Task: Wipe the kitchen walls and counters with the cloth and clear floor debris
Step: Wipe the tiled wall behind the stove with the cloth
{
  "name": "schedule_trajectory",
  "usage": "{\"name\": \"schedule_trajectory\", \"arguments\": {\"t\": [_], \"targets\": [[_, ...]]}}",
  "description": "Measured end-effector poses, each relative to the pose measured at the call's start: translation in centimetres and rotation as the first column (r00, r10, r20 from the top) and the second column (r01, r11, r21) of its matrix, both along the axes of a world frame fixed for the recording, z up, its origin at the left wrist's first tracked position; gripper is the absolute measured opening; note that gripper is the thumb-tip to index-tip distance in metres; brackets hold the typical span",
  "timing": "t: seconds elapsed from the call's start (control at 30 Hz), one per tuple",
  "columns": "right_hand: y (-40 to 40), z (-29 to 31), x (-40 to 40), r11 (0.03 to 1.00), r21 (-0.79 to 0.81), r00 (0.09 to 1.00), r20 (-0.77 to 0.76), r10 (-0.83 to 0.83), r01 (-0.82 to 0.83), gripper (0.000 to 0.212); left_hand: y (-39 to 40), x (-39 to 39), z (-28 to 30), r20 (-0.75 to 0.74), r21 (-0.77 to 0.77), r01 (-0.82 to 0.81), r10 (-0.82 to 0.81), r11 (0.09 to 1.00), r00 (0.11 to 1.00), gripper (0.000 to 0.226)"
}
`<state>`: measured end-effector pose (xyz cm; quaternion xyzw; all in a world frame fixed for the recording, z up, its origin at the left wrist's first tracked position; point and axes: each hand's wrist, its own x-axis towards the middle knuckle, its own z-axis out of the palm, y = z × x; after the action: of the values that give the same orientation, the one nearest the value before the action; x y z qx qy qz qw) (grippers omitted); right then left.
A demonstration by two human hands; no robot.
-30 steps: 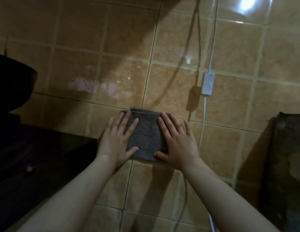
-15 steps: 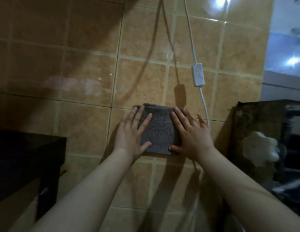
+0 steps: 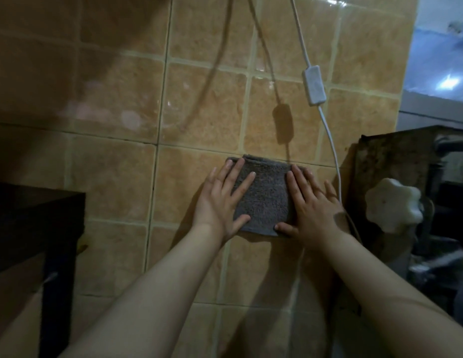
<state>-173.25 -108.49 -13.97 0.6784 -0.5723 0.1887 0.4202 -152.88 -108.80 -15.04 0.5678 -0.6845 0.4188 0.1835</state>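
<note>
A folded grey cloth lies flat against the tan tiled wall. My left hand presses its left side with straight, spread fingers. My right hand presses its right side the same way, thumb at the cloth's lower edge. Both forearms reach up from the bottom of the view.
A white cord with an inline switch hangs down the wall just right of my right hand. A dark rusty metal panel with a white knob stands at the right. A black counter block sits at the left.
The cloth and both hands have slid to the right along the wall, toward the cord and the metal panel. The view turned right; the black counter shifted to the frame's left edge.
</note>
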Motion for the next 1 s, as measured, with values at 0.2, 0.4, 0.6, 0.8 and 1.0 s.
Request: {"name": "schedule_trajectory", "arguments": {"t": [0.2,0.4,0.6,0.8,1.0], "targets": [[-0.6,-3.4,-1.1,0.997,-0.015,0.996,0.039,0.074,-0.074,0.108,-0.1,-0.7,-2.5,0.009,0.028,0.027,-0.028,0.999,1.0,0.088],[-0.2,-6.2,0.0,0.998,0.037,0.996,0.07,0.049,-0.052,0.109,0.1,-0.1,-5.1,0.008,0.061,0.041,-0.041,0.997,0.999,0.088],[-0.4,-6.4,0.8,0.996,0.092,0.998,0.061,0.011,-0.016,0.111,0.2,0.8,-5.5,0.043,0.067,0.029,-0.032,0.997,0.999,0.086],[0.3,-5.8,2.0,0.995,0.082,0.997,0.054,0.059,-0.063,0.116,0.2,1.7,-5.4,0.067,0.078,-0.006,0.001,0.997,0.998,0.086],[1.1,-4.2,5.4,0.991,0.123,0.998,0.005,0.06,-0.06,0.113,0.5,5.0,-5.0,0.047,0.051,-0.072,0.069,0.996,0.996,0.086]]}}
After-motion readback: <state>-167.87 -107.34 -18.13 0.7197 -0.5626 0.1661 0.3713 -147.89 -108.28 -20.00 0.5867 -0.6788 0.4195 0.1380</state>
